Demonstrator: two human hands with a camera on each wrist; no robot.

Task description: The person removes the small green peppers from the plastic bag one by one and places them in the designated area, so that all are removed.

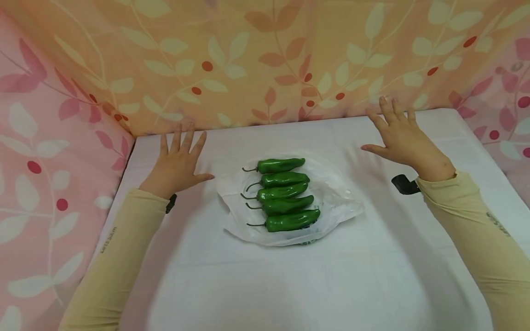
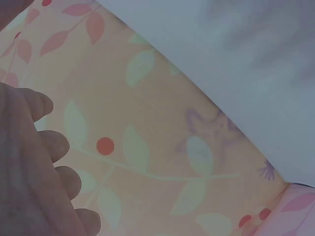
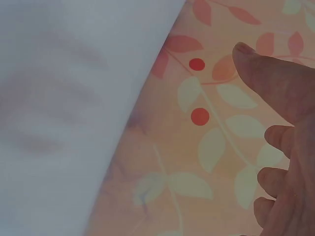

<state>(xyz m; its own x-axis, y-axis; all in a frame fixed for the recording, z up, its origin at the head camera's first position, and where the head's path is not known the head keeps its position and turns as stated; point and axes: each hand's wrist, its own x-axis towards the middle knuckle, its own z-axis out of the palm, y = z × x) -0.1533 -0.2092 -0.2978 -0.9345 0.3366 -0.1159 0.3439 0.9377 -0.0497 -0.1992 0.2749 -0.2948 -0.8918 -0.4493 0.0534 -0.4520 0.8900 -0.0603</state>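
Observation:
Several green peppers lie in a stacked row on a crumpled white plastic bag, their stems pointing left. To the left of the bag, my left hand is spread with straight fingers and holds nothing. Farther off on the right side, my right hand is spread the same way, also holding nothing. Each wrist view shows only the hand's own fingers, the left hand and the right hand, against the patterned cloth and the table's edge; the peppers are outside both.
A white-covered table carries the bag. Behind it hangs an orange leaf-patterned cloth, with pink patterned cloth along the left and right sides. Dark camera mounts sit at the wrists.

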